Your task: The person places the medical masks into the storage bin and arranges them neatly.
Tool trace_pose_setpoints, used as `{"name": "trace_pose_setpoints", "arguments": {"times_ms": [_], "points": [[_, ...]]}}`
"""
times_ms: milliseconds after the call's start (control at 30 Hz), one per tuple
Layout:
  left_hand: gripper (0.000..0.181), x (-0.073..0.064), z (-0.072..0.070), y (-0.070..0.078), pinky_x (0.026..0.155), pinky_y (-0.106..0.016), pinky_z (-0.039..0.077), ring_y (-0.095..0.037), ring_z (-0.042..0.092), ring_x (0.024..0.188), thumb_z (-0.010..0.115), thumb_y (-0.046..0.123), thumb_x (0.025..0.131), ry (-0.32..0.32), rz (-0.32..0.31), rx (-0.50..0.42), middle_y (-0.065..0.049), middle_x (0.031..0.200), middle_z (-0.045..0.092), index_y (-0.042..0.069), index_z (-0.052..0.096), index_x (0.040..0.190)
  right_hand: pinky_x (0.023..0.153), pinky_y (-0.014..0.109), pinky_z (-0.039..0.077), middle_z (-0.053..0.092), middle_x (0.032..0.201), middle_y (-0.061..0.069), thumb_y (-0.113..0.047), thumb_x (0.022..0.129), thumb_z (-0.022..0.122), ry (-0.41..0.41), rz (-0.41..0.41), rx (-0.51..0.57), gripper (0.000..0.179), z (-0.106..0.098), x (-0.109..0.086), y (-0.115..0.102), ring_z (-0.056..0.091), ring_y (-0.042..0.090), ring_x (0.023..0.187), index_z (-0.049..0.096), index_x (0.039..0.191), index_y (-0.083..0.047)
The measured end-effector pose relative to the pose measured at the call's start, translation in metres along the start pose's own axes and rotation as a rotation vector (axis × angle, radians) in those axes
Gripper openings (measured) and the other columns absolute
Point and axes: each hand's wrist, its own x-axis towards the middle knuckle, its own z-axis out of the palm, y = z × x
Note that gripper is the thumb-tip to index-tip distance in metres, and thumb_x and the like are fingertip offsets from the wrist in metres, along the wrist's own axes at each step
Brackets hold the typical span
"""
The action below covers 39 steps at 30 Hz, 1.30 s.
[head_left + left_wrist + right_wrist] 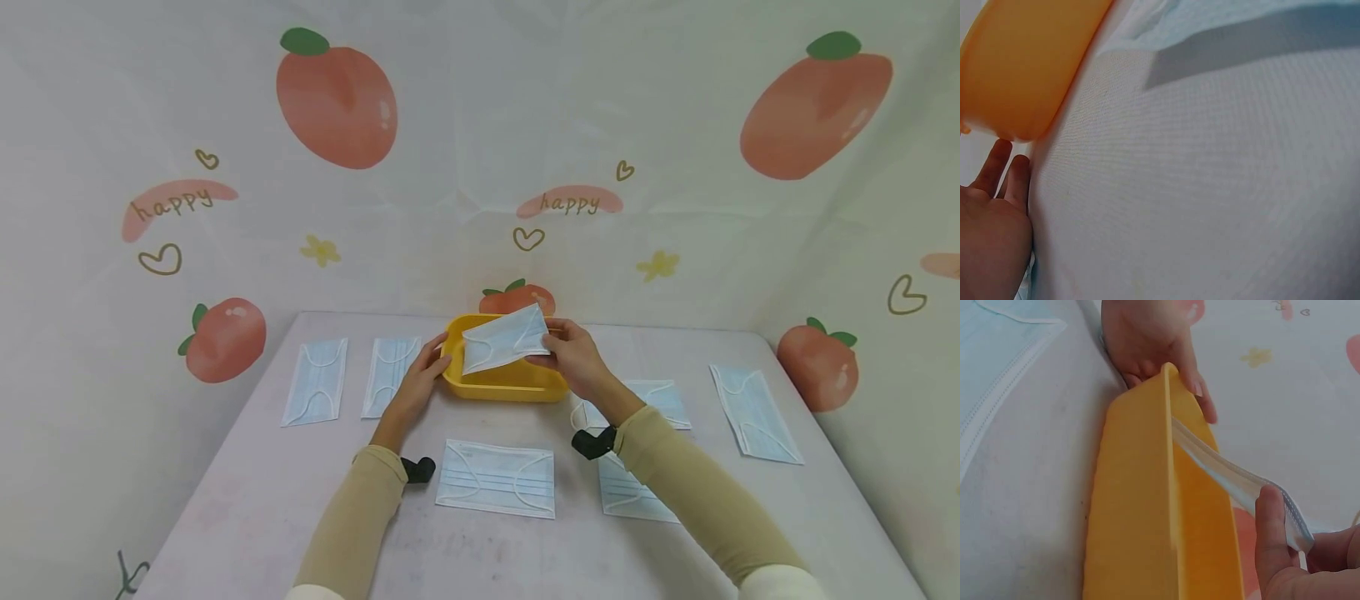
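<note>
My right hand (576,354) pinches one end of a pale blue disposable face mask (498,340), tilted above a yellow plastic tray (506,393). In the right wrist view the mask (1235,478) is seen nearly edge-on, thumb and fingers at its near end, its other end over the tray's inside. My left hand (420,377) holds the tray's left end at the rim. In the left wrist view two fairly straight fingers (1017,178) reach up to the underside of the tray (1029,69). The tray's floor is partly hidden by the mask.
More face masks lie flat on the white table: two at left (315,382) (388,375), one at front centre (495,479), one at far right (756,414). Two others (663,402) (633,492) are partly covered by my right arm. A printed cloth backdrop (450,125) stands behind.
</note>
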Motion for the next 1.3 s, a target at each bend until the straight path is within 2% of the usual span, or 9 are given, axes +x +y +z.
{"name": "trace_pose_setpoints", "arguments": {"times_ms": [300,500,800,900,1067,1300], "points": [[0.048,0.001,-0.001,0.000,0.126,-0.048,0.032,-0.030,0.037,0.151,0.049,0.037,0.107,0.003,-0.004,0.022,-0.009,0.162,0.038,0.038,0.038,0.154,0.092,0.033,0.060,0.048,0.147,0.019,-0.009,0.108,0.047,-0.017,0.037,0.029,0.045,0.011,0.006,0.009,0.061,0.038,0.128,0.036,0.151,-0.007],[0.050,0.002,-0.001,-0.002,0.125,-0.049,0.032,-0.032,0.039,0.150,0.050,0.034,0.107,-0.004,0.008,0.005,-0.013,0.162,0.039,0.034,0.038,0.155,0.095,0.036,0.059,0.048,0.148,0.020,-0.009,0.107,0.047,-0.031,0.066,0.045,0.046,0.014,0.011,0.017,0.061,0.038,0.128,0.034,0.152,-0.005],[0.053,0.001,-0.003,0.000,0.126,-0.049,0.030,-0.034,0.039,0.150,0.050,0.032,0.108,-0.024,0.015,-0.016,-0.016,0.162,0.037,0.029,0.035,0.158,0.104,0.044,0.054,0.045,0.146,0.024,-0.011,0.108,0.046,-0.053,0.060,0.030,0.048,0.014,0.012,0.022,0.061,0.038,0.123,0.031,0.153,0.000],[0.054,0.002,-0.003,0.001,0.127,-0.050,0.029,-0.035,0.036,0.152,0.048,0.030,0.109,-0.030,-0.002,-0.013,-0.018,0.164,0.034,0.026,0.032,0.160,0.108,0.046,0.052,0.045,0.147,0.023,-0.020,0.109,0.049,-0.063,0.056,-0.062,0.053,0.013,0.012,0.022,0.061,0.037,0.124,0.030,0.154,-0.001],[0.054,0.003,-0.003,0.002,0.127,-0.051,0.028,-0.037,0.033,0.153,0.046,0.026,0.109,-0.027,-0.028,-0.005,-0.020,0.165,0.032,0.023,0.030,0.161,0.110,0.046,0.051,0.046,0.149,0.021,-0.034,0.108,0.050,-0.072,0.028,-0.285,0.061,0.012,0.010,0.023,0.058,0.036,0.128,0.029,0.156,-0.003],[0.051,0.000,0.000,0.000,0.126,-0.050,0.031,-0.033,0.038,0.151,0.050,0.032,0.107,-0.001,-0.002,0.001,-0.014,0.162,0.038,0.033,0.037,0.156,0.120,0.055,0.038,0.032,0.164,0.022,-0.045,0.105,0.052,-0.082,-0.112,-0.651,0.078,0.009,-0.003,0.024,0.042,0.041,0.147,0.018,0.162,-0.004]]}}
